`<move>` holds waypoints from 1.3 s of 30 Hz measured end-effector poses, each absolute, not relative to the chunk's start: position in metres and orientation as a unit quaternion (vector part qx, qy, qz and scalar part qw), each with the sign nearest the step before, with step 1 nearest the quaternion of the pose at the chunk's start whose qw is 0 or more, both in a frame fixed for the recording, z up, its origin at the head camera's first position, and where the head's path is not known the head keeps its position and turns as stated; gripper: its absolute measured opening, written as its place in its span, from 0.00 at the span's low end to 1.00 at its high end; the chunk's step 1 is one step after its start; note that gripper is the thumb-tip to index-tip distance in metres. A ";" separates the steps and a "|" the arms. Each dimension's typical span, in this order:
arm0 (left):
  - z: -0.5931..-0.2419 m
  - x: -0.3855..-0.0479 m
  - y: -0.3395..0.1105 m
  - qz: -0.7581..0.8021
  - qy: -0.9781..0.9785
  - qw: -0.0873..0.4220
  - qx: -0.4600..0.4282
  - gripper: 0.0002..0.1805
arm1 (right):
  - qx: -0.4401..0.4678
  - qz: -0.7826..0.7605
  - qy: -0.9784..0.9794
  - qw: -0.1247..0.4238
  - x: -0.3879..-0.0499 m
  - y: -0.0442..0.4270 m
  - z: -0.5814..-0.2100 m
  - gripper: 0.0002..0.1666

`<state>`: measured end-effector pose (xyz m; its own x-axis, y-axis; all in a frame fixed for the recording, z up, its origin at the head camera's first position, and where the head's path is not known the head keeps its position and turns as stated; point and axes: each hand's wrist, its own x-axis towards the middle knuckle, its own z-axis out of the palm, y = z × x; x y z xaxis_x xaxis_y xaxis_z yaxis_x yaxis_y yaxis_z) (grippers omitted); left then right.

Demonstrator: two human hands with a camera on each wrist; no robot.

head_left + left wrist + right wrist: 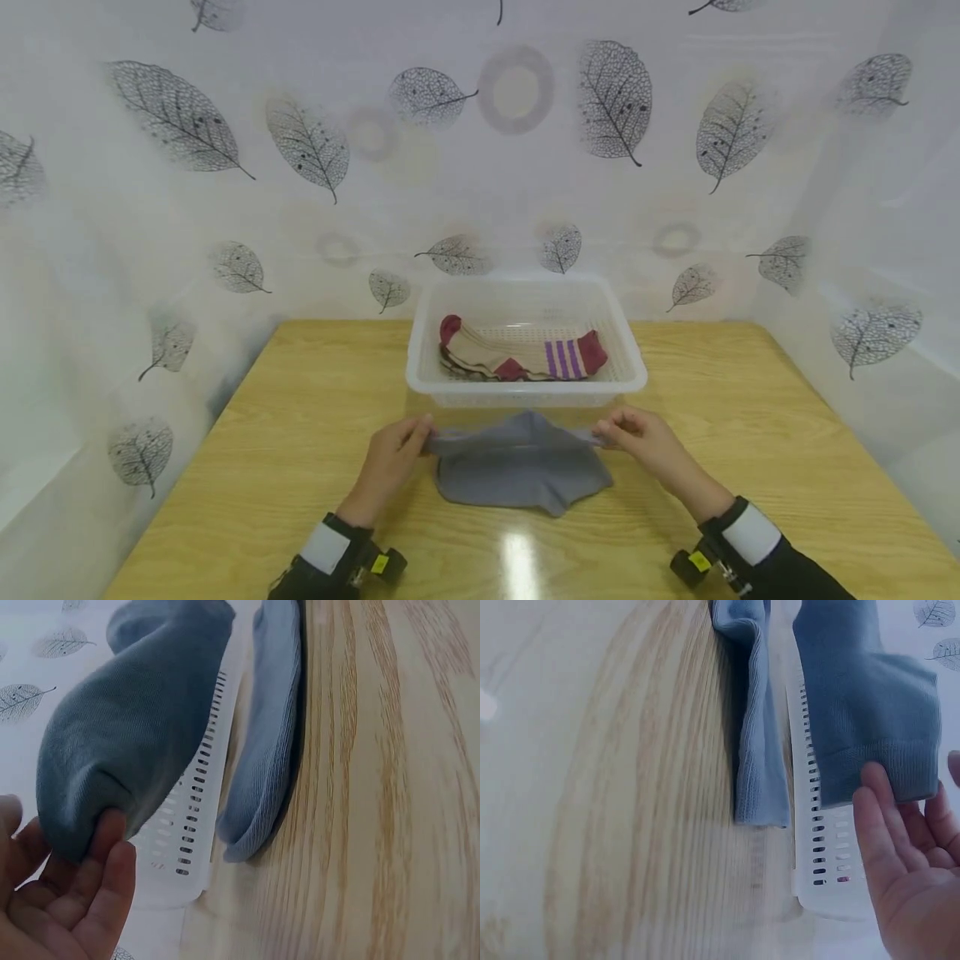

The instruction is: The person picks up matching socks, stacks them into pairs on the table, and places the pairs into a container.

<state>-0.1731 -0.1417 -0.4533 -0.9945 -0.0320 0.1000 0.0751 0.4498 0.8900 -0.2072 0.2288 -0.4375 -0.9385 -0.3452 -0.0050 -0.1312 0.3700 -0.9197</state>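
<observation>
A grey-blue sock (525, 429) is held stretched between both hands, just above the table. My left hand (393, 454) pinches its toe end; the left wrist view shows the fingertips pressed into the sock's toe (86, 795). At the other end, my right hand (641, 437) holds the ribbed cuff (877, 769) between thumb and fingers. Beneath it, a second grey-blue sock (517, 483) lies on the wooden table, touched by neither hand.
Behind the hands stands a white plastic basket (527, 388) with slotted sides. Inside lie beige socks (517, 354) with dark red toes and heels and purple stripes. A pale curtain (510, 192) with leaf prints hangs around the wooden table (300, 417).
</observation>
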 end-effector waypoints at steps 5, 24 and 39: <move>-0.458 -0.175 -0.136 -0.491 -0.869 0.053 -0.036 0.03 | -0.154 -0.525 0.832 0.094 -0.203 0.227 -0.440 0.06; -0.466 -0.177 -0.130 -0.419 -0.905 -0.040 -0.061 0.17 | -0.142 -0.389 0.905 0.098 -0.204 0.216 -0.457 0.15; -0.455 -0.179 -0.135 -0.392 -0.909 -0.141 -0.025 0.35 | -0.103 -0.267 0.949 0.136 -0.204 0.214 -0.446 0.15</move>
<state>-0.1795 -0.1349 -0.4553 -0.9592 0.1564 -0.2356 -0.0641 0.6911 0.7199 -0.2038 0.2138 -0.4460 -0.9421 -0.2676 -0.2022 -0.1228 0.8362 -0.5345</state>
